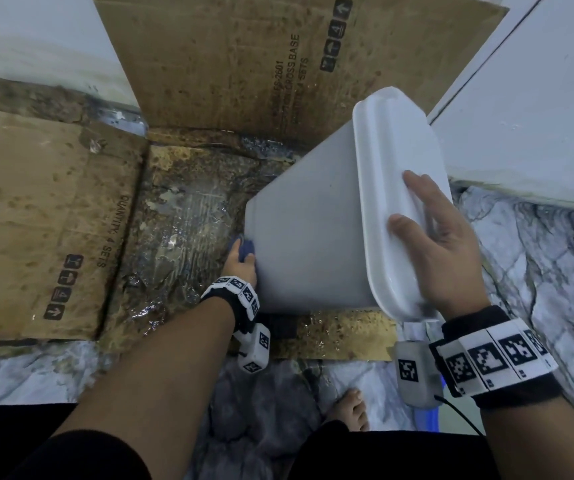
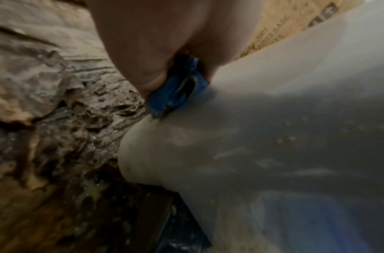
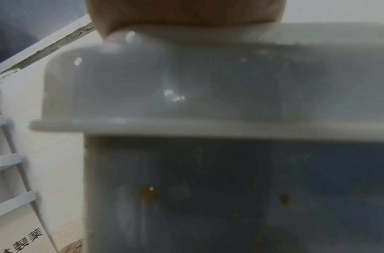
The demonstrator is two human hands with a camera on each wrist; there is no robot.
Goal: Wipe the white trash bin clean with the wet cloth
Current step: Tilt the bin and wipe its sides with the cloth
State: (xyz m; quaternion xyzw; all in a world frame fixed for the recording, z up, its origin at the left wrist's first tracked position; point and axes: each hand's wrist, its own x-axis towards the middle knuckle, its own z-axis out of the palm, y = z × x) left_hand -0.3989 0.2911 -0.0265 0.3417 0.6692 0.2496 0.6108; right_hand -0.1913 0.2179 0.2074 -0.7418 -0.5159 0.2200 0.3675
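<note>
The white trash bin [image 1: 313, 220] is tilted on its side over wet cardboard, lid end toward me. My right hand [image 1: 434, 237] grips the bin's lid rim [image 1: 379, 188], thumb on the near face, fingers wrapped over the top. My left hand [image 1: 240, 261] holds a blue wet cloth [image 1: 244, 249] against the bin's lower corner near its base. The left wrist view shows that blue cloth [image 2: 176, 90] bunched between my fingers and the bin wall [image 2: 273, 119], which carries small brown specks. In the right wrist view, the bin [image 3: 186, 188] shows brown droplets under the lid rim [image 3: 165, 85].
Soaked, stained cardboard [image 1: 188, 216] covers the floor beneath the bin, with another sheet [image 1: 244, 57] leaning on the wall behind. A white door or panel [image 1: 528, 116] stands at right. Marble floor [image 1: 538, 271] and my bare foot [image 1: 351, 407] are near me.
</note>
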